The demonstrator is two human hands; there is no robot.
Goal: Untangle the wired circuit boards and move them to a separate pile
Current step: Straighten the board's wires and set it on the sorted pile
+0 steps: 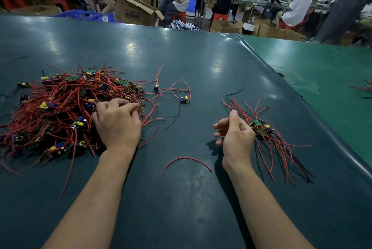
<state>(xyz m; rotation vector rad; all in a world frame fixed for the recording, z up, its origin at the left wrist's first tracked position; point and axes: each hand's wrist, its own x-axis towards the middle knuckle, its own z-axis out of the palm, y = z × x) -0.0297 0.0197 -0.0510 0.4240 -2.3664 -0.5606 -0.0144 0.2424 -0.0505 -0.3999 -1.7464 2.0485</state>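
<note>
A big tangled heap [60, 111] of small circuit boards with red and black wires lay on the dark green table mat [201, 57], and everything else is placed from that heap. The left hand [117, 122] rested on the heap's right edge, palm down, its fingers curled into the red wires there; whether it actually pinched a wire could not be made out, since the fingertips were buried in the strands. Just right of the heap two single boards lay apart from it: a dark one [156, 88] close to the heap's upper right fringe, and a blue-and-yellow one [185, 100] a little farther right. Well to the right of the heap sat the separate pile [261, 127], a small bundle of boards with wires fanning out. The right hand [235, 132] hovered just beside that pile's left side, fingers loosely curled and holding nothing. A loose red wire [187, 163] lay curved on the mat, nearer the viewer than the heap, between the two forearms.
</note>
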